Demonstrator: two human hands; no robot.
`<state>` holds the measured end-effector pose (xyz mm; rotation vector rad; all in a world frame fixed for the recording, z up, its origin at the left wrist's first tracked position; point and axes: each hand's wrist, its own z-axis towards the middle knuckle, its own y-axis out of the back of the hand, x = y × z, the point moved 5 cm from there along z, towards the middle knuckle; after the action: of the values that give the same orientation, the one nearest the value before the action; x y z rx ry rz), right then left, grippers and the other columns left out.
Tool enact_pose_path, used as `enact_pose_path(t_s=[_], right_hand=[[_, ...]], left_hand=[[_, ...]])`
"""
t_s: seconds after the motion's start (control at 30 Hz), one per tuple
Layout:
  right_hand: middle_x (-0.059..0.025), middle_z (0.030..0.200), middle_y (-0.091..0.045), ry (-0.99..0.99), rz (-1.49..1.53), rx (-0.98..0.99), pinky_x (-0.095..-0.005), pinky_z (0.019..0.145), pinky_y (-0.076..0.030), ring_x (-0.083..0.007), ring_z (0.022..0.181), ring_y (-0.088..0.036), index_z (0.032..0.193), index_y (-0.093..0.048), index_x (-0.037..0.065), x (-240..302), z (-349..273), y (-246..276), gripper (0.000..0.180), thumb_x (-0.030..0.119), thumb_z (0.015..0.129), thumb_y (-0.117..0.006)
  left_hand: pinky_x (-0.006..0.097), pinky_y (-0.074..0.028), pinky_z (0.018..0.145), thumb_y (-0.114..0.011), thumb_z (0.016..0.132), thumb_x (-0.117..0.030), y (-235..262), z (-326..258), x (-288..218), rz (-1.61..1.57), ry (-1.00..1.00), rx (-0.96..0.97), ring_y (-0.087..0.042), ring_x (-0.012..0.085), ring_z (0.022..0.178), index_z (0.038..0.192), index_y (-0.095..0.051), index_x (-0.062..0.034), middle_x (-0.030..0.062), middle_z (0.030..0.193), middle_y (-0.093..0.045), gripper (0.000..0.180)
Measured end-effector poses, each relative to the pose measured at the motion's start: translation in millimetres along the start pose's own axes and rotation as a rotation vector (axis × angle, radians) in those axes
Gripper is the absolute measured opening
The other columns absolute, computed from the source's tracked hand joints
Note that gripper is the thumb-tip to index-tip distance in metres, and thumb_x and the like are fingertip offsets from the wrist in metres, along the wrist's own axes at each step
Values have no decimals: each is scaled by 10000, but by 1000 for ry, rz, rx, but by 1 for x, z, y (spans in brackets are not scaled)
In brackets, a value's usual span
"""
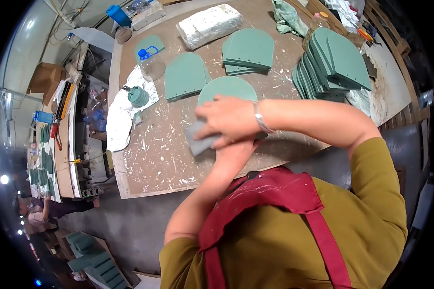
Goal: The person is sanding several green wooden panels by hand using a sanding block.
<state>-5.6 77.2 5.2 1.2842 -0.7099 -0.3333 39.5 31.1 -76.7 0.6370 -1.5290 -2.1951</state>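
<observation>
A green rounded panel (229, 88) lies on the table in front of me, its near part covered by my hands. My right hand (229, 120), with a silvery bracelet at the wrist, reaches across from the right and is slightly blurred. Its fingers grip a flat grey sheet (198, 138), perhaps sandpaper, at the panel's left side. Below it, my left hand (234, 150) crosses under the right one at the panel's near edge. Its fingers are mostly hidden, so what they hold does not show.
Green panels stand in a tall stack (332, 62) at the right, with smaller piles (248, 48) (185, 74) behind. Around them are a white wrapped bundle (210, 25), a clear jug (152, 67), a white cloth (120, 120) with a green jar (138, 96), and a bottle (316, 26).
</observation>
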Motion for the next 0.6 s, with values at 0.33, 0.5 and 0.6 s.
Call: enact_pose_path(t_s=[0.33,0.5,0.6], right_hand=[[-131,1130,-587,-167,-91,203,-468,907,-471,-327,1144,-574,1121,-717,238,-32,47,-7,363,385,790,-734],[-106,1191,-593,-445,172,-570,-384,953,-464,-263,1114,-575,1286,-644,196,-81,-12,55,400,276,896,-683],[-81,1125,-650,-534,890,-860,-278,896,-481,-159,1013,-605,1333,-615,96,-102,-83,46,470,336,934,-680]], left_hand=[[483,-293,1138,-744,777,-476,5,9,-4,-64,-86,94,-390,349,1373,1463,-398,-31,198,1467,-415,888],[547,-329,1103,-751,774,-455,24,12,-12,55,-10,7,-405,376,1357,1444,-438,-43,170,1498,-412,847],[544,-376,1072,-772,748,-405,11,-3,-10,104,-106,-62,-464,381,1314,1410,-491,-48,155,1482,-452,803]])
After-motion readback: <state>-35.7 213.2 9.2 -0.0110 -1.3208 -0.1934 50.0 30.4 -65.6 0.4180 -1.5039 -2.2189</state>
